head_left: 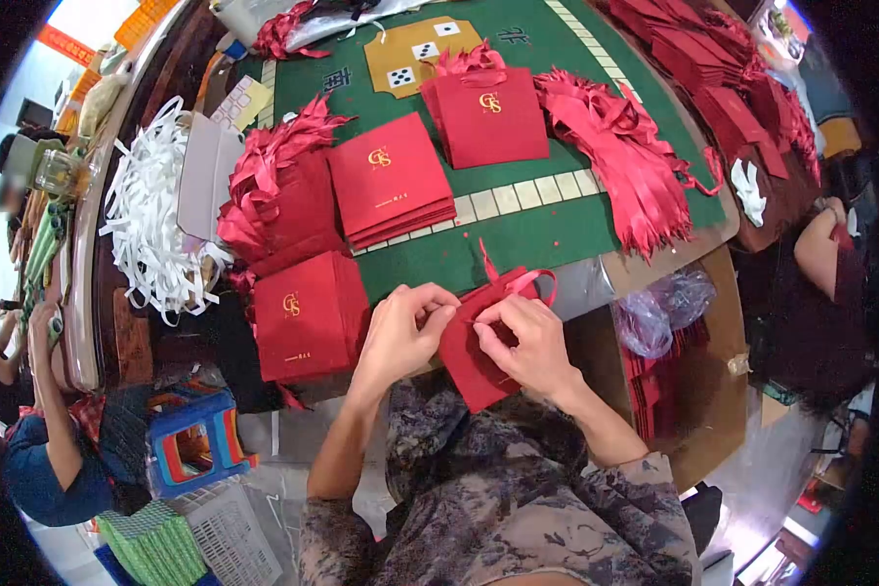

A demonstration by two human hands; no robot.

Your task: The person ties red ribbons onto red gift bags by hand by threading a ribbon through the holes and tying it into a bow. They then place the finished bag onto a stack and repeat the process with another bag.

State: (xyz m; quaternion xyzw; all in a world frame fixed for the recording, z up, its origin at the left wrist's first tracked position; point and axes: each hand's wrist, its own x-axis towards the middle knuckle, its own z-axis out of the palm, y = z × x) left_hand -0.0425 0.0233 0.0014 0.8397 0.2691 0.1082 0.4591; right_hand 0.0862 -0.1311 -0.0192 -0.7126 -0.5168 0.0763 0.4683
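A small red paper bag [474,376] is tilted above my lap at the table's front edge. Pink-red ribbon [539,281] loops up from its top. My right hand [529,342] is closed in a pinch over the bag's upper part, on the ribbon. Beside the bag's upper left edge, my left hand [405,332] has thumb and forefinger pressed together; what lies between them is too small to see. To the left sits a stack of red bags with gold lettering [308,317]. Another flat stack of red bags [389,174] lies just beyond.
A bundle of red ribbons [610,146] lies at right on the green table mat [576,215]. More red bags [488,117] stand farther back. White paper strips [151,215] fill a box at left. An open carton [718,342] stands at lower right. Other people work at both sides.
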